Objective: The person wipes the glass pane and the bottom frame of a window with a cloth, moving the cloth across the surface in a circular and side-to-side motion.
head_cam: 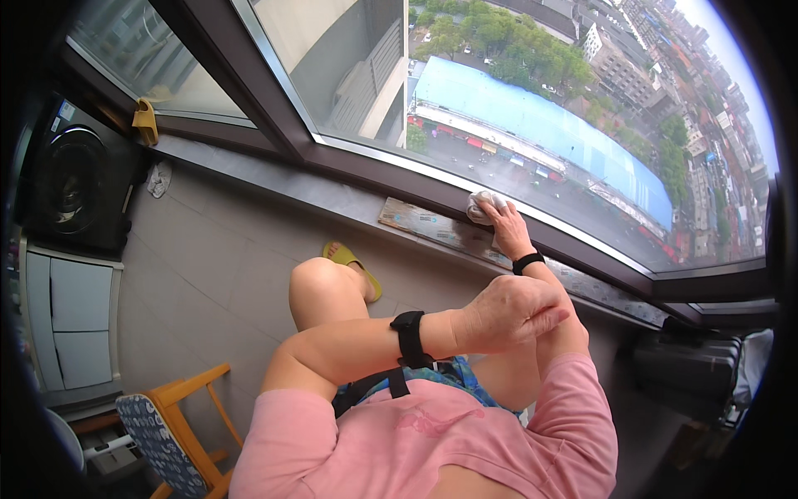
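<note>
My right hand presses a crumpled whitish cloth against the dark brown window frame, at the lower edge of the large glass pane. The fingers lie over the cloth. A black band circles that wrist. My left hand is curled into a fist in front of my right forearm, and nothing shows in it; whether it touches the forearm I cannot tell. Another black band is on the left wrist. Below the frame, a board with a printed film lies along the grey sill.
At the left stand a black front-loading washing machine and a pale cabinet. A yellow slipper leans on the sill's far end, with a rag on the floor below. A wooden chair is lower left; a dark case is right.
</note>
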Action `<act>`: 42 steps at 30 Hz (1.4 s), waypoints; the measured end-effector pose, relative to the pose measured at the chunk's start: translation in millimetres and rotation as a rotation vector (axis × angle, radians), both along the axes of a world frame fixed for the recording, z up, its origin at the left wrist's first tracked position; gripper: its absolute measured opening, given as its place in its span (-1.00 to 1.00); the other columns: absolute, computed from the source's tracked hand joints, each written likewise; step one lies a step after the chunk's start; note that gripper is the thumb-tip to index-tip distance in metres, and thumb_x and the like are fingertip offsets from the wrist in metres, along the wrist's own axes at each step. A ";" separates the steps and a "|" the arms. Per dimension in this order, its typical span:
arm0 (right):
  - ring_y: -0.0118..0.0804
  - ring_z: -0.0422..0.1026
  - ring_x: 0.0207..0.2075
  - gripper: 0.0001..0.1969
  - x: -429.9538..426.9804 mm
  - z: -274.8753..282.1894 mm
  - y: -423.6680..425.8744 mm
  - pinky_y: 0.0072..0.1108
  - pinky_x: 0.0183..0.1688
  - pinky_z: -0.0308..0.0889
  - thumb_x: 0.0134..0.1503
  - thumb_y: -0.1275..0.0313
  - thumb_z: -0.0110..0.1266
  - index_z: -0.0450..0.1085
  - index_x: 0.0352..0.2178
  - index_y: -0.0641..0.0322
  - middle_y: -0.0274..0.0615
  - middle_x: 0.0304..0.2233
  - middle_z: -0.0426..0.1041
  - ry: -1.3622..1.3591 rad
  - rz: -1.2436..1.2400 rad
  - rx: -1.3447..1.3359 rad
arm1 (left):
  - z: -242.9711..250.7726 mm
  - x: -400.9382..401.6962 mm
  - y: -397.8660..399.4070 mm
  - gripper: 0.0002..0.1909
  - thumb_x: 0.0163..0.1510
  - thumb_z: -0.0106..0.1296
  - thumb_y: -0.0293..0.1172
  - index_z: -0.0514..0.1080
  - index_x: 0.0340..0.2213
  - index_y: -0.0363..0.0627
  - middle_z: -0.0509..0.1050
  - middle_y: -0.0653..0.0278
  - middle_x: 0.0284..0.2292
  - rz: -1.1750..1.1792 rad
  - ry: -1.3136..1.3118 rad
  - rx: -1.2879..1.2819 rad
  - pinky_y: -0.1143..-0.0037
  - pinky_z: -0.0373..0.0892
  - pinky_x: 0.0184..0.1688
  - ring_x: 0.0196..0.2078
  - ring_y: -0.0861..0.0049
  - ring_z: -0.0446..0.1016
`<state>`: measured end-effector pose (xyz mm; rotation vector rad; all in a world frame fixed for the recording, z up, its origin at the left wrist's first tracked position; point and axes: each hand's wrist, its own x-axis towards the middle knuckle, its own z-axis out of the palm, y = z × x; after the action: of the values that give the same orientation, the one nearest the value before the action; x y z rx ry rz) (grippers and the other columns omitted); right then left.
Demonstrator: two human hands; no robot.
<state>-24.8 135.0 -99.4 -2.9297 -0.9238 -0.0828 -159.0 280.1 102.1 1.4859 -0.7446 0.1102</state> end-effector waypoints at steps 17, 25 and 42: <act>0.13 0.08 0.00 -0.38 26.1 -49.7 197.4 -0.29 0.08 0.06 -0.14 0.59 -0.08 0.10 0.04 0.07 -0.14 0.03 0.10 -0.006 0.283 0.023 | -69.1 50.7 108.1 -0.86 -0.08 0.04 -0.39 0.35 -0.50 -0.20 0.41 0.16 -0.55 0.168 0.360 0.163 0.42 0.30 -0.42 -0.48 0.26 0.39; 0.05 0.18 -0.10 -0.50 42.7 -76.7 320.5 -0.41 -0.18 0.21 -0.03 0.40 -0.10 0.13 0.01 -0.11 -0.08 -0.22 0.29 -0.134 0.434 0.200 | -49.8 64.0 143.9 -0.84 -0.13 0.09 -0.45 0.37 -0.46 -0.23 0.42 0.16 -0.50 0.343 0.258 0.105 0.45 0.31 -0.39 -0.45 0.27 0.41; 0.01 0.24 -0.22 -0.50 55.1 -35.3 284.6 -0.38 -0.16 0.26 -0.14 0.61 -0.06 0.29 -0.13 -0.19 -0.09 -0.27 0.32 0.272 0.396 0.307 | -48.5 77.8 132.4 -0.88 -0.14 0.06 -0.53 0.36 -0.48 -0.24 0.41 0.15 -0.54 0.505 0.162 0.012 0.48 0.33 -0.43 -0.47 0.25 0.42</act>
<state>30.4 419.6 -134.7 -2.3591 -1.2862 0.1748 -81.2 412.5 53.6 1.6455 -0.2284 0.3624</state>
